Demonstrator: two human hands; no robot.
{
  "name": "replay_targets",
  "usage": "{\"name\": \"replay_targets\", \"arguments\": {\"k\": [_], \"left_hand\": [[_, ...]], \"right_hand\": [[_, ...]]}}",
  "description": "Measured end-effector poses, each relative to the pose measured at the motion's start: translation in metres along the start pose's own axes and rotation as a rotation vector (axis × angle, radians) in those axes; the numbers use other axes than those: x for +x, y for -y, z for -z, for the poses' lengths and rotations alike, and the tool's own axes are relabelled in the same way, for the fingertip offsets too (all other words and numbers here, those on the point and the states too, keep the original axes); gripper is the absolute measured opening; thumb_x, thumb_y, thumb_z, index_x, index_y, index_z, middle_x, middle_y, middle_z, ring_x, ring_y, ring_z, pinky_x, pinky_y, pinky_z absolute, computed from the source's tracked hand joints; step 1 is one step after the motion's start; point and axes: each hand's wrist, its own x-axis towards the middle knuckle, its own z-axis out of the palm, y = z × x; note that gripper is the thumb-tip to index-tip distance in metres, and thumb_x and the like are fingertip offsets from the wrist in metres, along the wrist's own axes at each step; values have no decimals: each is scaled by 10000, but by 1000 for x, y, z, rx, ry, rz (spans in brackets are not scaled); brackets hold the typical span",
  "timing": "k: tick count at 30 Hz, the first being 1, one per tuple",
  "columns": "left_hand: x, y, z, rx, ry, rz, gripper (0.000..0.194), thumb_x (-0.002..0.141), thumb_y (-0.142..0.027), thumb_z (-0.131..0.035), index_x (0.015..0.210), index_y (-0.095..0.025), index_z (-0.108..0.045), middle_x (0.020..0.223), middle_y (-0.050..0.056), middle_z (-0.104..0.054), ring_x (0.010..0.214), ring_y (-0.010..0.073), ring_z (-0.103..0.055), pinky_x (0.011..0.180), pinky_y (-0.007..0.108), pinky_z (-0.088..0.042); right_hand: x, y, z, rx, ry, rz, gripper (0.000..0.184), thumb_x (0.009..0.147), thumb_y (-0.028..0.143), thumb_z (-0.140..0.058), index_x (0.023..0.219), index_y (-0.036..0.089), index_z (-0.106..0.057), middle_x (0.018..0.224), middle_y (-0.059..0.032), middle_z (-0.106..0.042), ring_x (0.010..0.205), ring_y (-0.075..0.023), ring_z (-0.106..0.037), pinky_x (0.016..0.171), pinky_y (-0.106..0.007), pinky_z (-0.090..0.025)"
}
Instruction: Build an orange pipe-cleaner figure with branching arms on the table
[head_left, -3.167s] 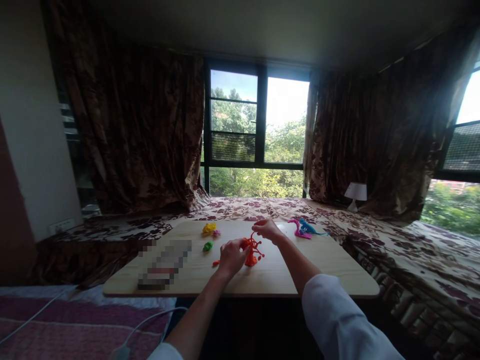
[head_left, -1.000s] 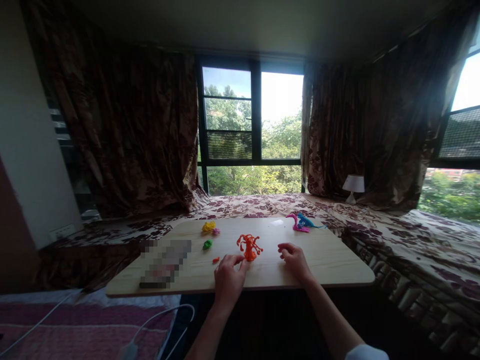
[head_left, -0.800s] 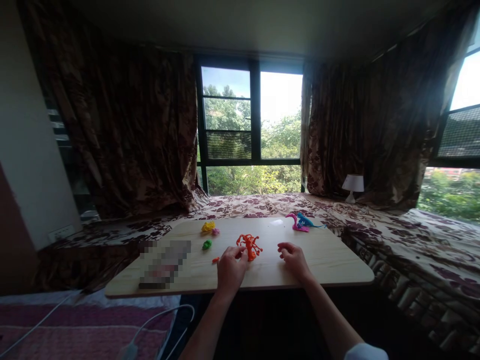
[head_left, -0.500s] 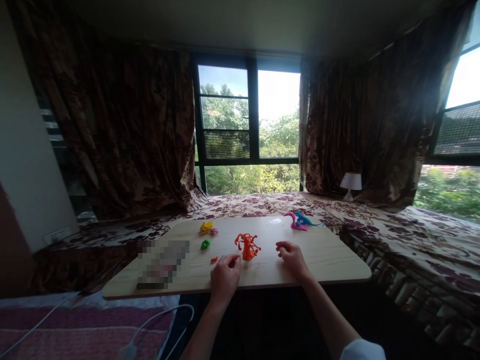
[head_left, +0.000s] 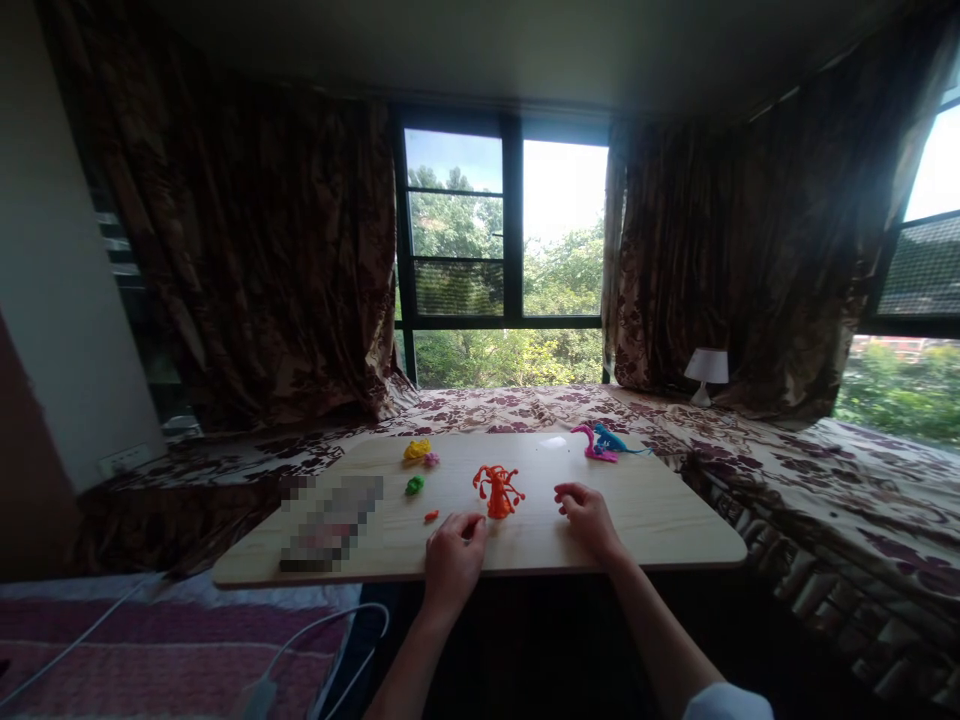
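An orange modelling-clay figure (head_left: 499,494), with a thick trunk and several curling arms tipped with small balls, stands upright on the table (head_left: 637,520). Just to its front left, my left hand (head_left: 455,550) rests at the near edge, fingers curled inward; whatever they hold, if anything, is hidden. Right of the figure, my right hand (head_left: 589,518) lies with bent fingers slightly apart and nothing visible between them. Neither hand appears to touch the figure. A small orange clay piece (head_left: 431,516) lies left of my left hand, with a green clay lump (head_left: 415,485) behind it.
Yellow clay (head_left: 416,450) and a small pink lump (head_left: 431,459) sit at the back left. A magenta curved clay shape (head_left: 592,446) touches a blue one (head_left: 611,440) at the back right. A blurred-out flat object (head_left: 334,525) occupies the table's left side. Beyond stands a lamp (head_left: 706,368).
The whole view has shifted slightly, so things appear a little further right. Hands and clay pieces keep nearly the same places relative to one another.
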Motion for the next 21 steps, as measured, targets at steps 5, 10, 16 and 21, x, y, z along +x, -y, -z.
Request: {"name": "replay_targets", "arguments": {"k": [5,10,16,21], "left_hand": [[0,0,-1,-19,21,18,256,774,-348,-435,779,-196,-641,792,31,-634,726,152,-571,746,269,-413],[7,-12,-3,-93,-32,84,288,772,-399,-439,794,-190,-636,808,35,-635,739,156,-573,732,264,-413],[20,-31,-8,47,-13,102,339,732,-502,-468,690,-201,-618,670,14,-609,649,156,-559,603,245,-375],[27,-36,-15,102,-2,90,322,734,-483,-473,646,-204,-608,685,12,-623,656,151,-558,578,233,-340]], "right_hand": [[0,0,0,-3,-3,1,269,678,266,-463,832,143,-646,694,-47,-654,560,-143,-593,529,-242,-455],[0,1,0,0,-1,-1,270,679,271,-464,828,141,-647,693,-46,-654,566,-146,-595,540,-246,-461],[1,-1,0,-3,-4,-5,266,679,264,-467,829,138,-646,695,-48,-652,562,-146,-594,535,-246,-458],[0,1,1,0,0,-4,267,679,260,-463,829,140,-648,692,-47,-650,562,-144,-591,540,-246,-459]]}}
